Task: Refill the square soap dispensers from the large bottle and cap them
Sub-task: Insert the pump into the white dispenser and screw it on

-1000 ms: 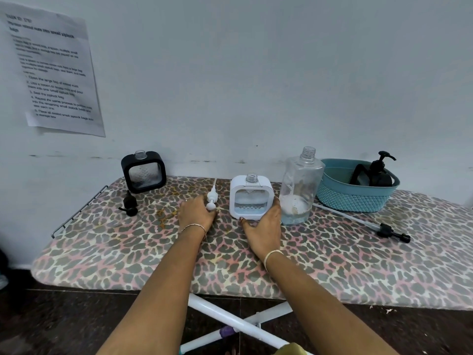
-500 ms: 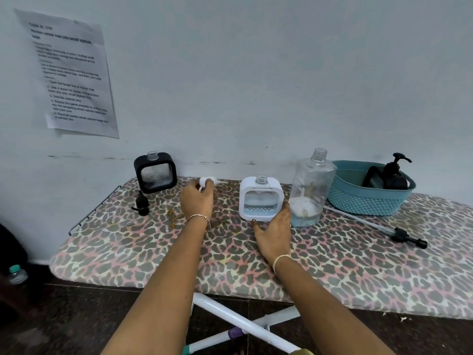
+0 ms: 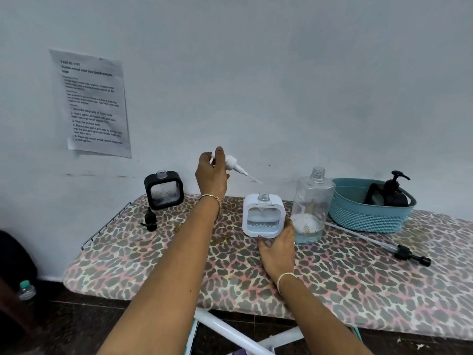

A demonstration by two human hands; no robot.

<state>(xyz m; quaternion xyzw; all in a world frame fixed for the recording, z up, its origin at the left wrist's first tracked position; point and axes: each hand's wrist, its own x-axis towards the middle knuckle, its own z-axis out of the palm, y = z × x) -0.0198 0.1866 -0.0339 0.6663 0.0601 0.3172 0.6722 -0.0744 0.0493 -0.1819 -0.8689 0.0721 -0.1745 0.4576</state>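
While your left hand (image 3: 211, 172) was pinched around the head of the white pump cap (image 3: 230, 162), you held it in the air above and to the left of the white square dispenser (image 3: 263, 216), with its thin dip tube slanting down and to the right toward the open neck. Your right hand (image 3: 277, 245) was wrapped partly around the lower right corner of that dispenser, steadying it on the table (image 3: 358, 278); it gripped the body, fingers behind and thumb in front. The cap looked light and rigid at the collar, so the collar was the sensible place to hold it, but the tube seemed thin and springy and would likely need guiding into the small neck rather than forcing. The dispenser looked like hard, smooth plastic, part filled with pale liquid, so it probably carried some weight low down and could slip if soap had wet its sides; bracing it at the base suited it. Just beside your right hand stood the large clear bottle (image 3: 311, 208), uncapped, with only a little liquid and foam at the bottom, so it would tip easily. Well to the left, against the wall, the black square dispenser (image 3: 163, 189) stood open, its black pump cap (image 3: 149, 221) lying on the table in front of it. Farther right lay the long bottle pump (image 3: 384, 248) near a teal basket (image 3: 366, 216).
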